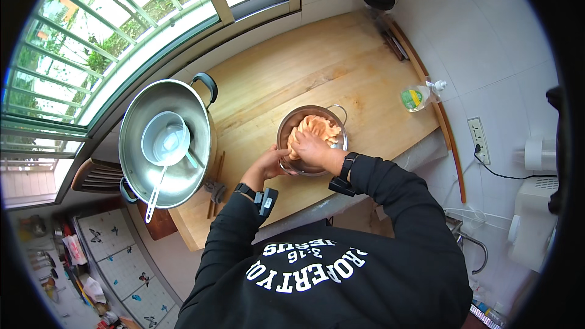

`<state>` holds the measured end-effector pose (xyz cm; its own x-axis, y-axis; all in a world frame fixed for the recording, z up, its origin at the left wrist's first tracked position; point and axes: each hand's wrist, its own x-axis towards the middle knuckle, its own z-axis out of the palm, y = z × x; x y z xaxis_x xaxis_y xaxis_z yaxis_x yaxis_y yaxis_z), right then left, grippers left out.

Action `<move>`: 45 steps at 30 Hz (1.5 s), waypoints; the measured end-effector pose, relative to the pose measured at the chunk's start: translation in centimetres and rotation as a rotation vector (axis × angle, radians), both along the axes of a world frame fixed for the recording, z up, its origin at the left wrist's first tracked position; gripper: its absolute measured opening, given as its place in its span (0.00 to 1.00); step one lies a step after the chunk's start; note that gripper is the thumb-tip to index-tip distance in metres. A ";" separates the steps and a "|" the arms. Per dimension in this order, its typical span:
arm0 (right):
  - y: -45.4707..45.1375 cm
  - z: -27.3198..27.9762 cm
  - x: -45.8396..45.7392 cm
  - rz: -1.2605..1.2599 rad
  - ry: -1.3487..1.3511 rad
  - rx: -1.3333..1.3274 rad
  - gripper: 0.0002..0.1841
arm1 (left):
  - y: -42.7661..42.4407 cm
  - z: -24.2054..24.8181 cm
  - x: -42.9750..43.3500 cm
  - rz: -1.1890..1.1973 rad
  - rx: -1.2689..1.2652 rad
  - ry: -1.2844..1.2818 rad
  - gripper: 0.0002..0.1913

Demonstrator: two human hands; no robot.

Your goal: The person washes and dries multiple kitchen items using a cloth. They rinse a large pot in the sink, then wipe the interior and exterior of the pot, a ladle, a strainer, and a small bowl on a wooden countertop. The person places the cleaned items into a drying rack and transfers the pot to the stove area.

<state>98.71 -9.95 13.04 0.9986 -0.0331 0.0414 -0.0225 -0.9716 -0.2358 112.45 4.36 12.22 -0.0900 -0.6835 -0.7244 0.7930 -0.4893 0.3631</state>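
A mass of soft orange dough (320, 125) lies in a steel pot with wire handles (287, 123) on a wooden board. My right hand (311, 148) presses into the dough from the near side, its fingers partly sunk in it. At the pot's near left rim is my left hand (270, 163), its fingers around the rim and handle there. The undersides of both hands are hidden. Bands with small devices sit on both wrists.
To the left stands a large steel wok (132, 146) with a white plastic dipper (157, 139) in it. Chopsticks (215, 192) and a grey cloth lie beside it. A pump bottle (413, 99) stands at right, knives (395, 45) at back right. The wooden board (256, 68) spans below the window.
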 end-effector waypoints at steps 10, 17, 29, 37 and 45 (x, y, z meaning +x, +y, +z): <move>-5.4 -0.7 -1.7 0.324 -0.216 -0.336 0.22 | -1.3 2.3 -2.4 -0.179 -0.065 -0.214 0.30; -4.7 2.2 -4.3 -0.161 -0.281 -0.240 0.25 | 0.2 7.4 -4.5 0.135 -0.209 -0.748 0.28; 6.4 10.6 -6.0 -0.297 -0.099 1.267 0.14 | -0.4 6.4 -3.1 0.440 -0.307 -0.994 0.12; 6.0 17.7 -8.4 -0.186 -0.751 0.272 0.19 | -2.6 10.5 -8.1 0.350 -0.372 0.301 0.13; 3.8 20.0 -5.4 -0.117 -0.826 0.302 0.29 | 2.4 10.4 -8.0 0.196 -0.207 0.427 0.05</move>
<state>93.27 -6.17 33.05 0.6433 -0.2593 0.7204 0.1730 -0.8673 -0.4667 104.42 6.78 22.66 -0.2041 -0.8423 -0.4990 0.9613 -0.2687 0.0604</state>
